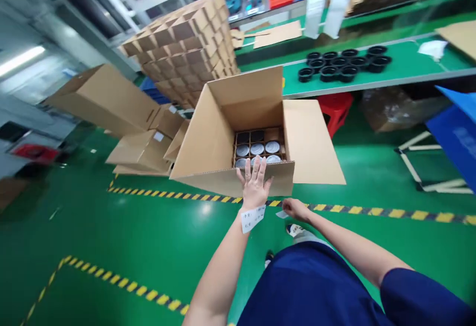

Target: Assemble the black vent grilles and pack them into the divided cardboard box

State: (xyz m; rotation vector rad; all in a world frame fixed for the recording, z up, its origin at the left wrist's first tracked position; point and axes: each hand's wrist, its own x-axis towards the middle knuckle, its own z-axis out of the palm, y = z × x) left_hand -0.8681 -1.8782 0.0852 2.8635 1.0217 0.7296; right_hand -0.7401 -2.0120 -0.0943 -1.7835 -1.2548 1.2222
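Brown cardboard is forming an open box (208,137) straight ahead of the person, its flaps spreading outward. Silver-topped cans (257,149) are sitting upright inside, filling the two rows of the divider toward the box's near edge; the cells at its far left corner are looking dark. The left hand (255,187) is reaching over the middle of the near flap, palm down and fingers spread wide, holding nothing, with the nearest cans lying just beyond its fingertips; whether they are touching the box, I cannot tell. A white label (253,218) with handwriting is lying across the left wrist. The right hand (296,210) is hovering just outside the box's near right corner, fingers closing narrowly on a small slip (281,214). Black cups (329,73) are standing along the front edge of a green bench (409,63), beyond the box and to the right. Brown cartons (186,43) are rising in a stack behind the box's far left corner.
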